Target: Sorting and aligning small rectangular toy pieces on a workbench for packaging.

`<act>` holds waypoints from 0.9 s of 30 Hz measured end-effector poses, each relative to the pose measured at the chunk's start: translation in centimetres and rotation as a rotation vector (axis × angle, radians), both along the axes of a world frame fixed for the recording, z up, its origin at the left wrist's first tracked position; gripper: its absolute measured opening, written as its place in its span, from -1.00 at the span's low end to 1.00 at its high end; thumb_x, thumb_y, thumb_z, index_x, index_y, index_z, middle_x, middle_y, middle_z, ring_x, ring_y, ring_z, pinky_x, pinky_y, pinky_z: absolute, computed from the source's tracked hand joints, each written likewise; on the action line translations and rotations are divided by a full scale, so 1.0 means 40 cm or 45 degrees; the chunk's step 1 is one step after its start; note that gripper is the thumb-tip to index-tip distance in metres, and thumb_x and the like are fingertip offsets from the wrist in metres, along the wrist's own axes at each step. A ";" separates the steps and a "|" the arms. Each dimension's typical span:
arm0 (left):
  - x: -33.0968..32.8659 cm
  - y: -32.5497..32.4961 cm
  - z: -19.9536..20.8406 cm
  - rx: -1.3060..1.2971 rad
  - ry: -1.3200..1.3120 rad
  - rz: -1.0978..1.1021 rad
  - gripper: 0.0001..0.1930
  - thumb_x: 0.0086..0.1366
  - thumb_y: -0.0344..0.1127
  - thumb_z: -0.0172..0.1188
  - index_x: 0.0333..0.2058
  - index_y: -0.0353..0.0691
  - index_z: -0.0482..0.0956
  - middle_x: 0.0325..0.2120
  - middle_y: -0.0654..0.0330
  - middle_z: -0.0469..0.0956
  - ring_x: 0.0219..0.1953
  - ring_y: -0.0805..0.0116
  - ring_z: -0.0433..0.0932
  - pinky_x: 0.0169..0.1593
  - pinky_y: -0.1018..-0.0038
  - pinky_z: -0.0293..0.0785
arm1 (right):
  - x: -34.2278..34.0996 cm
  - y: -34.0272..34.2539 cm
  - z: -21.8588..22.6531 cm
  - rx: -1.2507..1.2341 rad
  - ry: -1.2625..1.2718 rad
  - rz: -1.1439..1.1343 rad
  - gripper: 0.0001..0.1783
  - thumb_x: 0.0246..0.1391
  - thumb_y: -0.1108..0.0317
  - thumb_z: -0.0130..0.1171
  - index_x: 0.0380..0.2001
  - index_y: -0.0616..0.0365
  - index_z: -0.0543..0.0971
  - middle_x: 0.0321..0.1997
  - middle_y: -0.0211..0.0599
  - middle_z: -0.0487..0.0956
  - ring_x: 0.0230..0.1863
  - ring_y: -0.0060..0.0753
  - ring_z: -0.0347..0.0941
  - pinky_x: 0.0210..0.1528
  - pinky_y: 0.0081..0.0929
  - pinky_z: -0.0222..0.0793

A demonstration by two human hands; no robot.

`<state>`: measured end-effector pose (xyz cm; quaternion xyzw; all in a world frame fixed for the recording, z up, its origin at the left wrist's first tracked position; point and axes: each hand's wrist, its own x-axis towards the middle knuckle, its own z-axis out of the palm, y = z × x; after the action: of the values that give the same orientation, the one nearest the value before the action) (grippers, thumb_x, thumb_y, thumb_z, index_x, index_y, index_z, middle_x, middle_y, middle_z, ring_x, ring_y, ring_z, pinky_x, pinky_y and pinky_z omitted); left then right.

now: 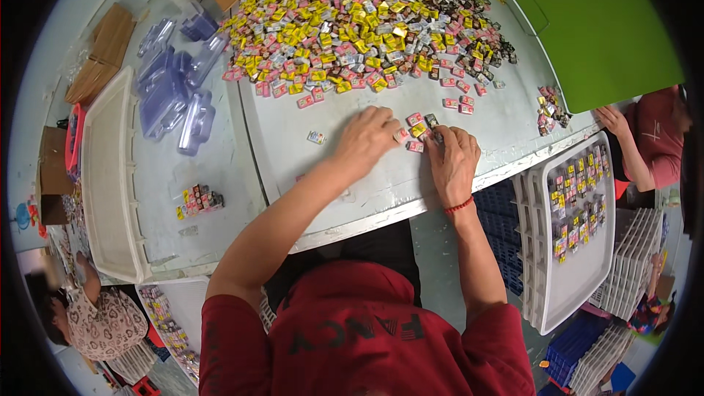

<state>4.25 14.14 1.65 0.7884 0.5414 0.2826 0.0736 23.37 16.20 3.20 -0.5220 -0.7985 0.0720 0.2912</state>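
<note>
My left hand (367, 138) is over the worktable (293, 191), its fingers closed round a small pink-and-white piece (400, 136). Just right of it lies a small cluster of box-shaped pieces: a pink one (414, 119), a yellow one (418, 130), a dark one (431, 120) and a lower pink one (415, 147). My right hand (455, 158), with a red band at the wrist, reaches the cluster's right side. Its thumb and forefinger pinch at a dark piece (438, 135), mostly covered by the fingers.
A large pile of small pieces (352, 29) spreads across the far side. Clear plastic trays (172, 88) lie left, near a small block of pieces (200, 200). A white tray (579, 257) stacked at right holds grouped pieces. Other people (656, 139) stand at both sides.
</note>
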 end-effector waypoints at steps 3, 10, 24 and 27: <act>-0.045 0.038 0.004 0.021 0.018 0.041 -0.69 -0.03 -0.37 0.31 -0.25 -0.27 0.53 -0.21 0.08 0.47 -0.10 0.07 0.43 -0.03 0.24 0.39 | 0.041 0.010 -0.015 0.036 0.068 -0.022 -0.73 -0.04 0.40 0.27 -0.21 0.15 0.56 -0.19 -0.23 0.55 -0.13 -0.16 0.42 -0.04 -0.28 0.25; 0.021 0.086 0.017 0.045 0.055 -0.397 -0.73 0.08 -0.44 0.15 -0.20 -0.31 0.56 -0.10 0.15 0.51 -0.02 0.14 0.42 0.01 0.37 0.40 | 0.092 0.043 -0.019 -0.115 0.144 0.119 -0.72 -0.12 0.54 0.24 -0.25 0.17 0.55 -0.24 -0.23 0.57 -0.15 -0.11 0.44 -0.04 -0.28 0.27; 0.038 0.157 0.004 0.249 0.046 -0.352 -0.85 0.09 -0.37 0.14 -0.33 -0.22 0.54 -0.27 0.20 0.51 -0.10 0.18 0.41 -0.03 0.28 0.36 | 0.072 0.110 -0.003 -0.154 0.074 0.397 -0.72 -0.17 0.50 0.30 -0.29 0.12 0.54 -0.18 -0.35 0.58 -0.13 -0.23 0.44 -0.02 -0.31 0.26; 0.044 0.159 -0.003 0.189 0.001 -0.240 -0.78 0.01 -0.35 0.27 -0.32 -0.23 0.55 -0.30 0.18 0.50 -0.12 0.18 0.42 -0.05 0.29 0.37 | 0.079 0.108 -0.003 -0.063 0.089 0.374 -0.73 -0.17 0.49 0.32 -0.31 0.12 0.54 -0.20 -0.36 0.59 -0.16 -0.24 0.45 -0.04 -0.31 0.26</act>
<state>6.01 20.49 1.53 0.8393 0.4423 0.3135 0.0411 26.54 20.53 3.06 -0.4036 -0.8536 0.1517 0.2922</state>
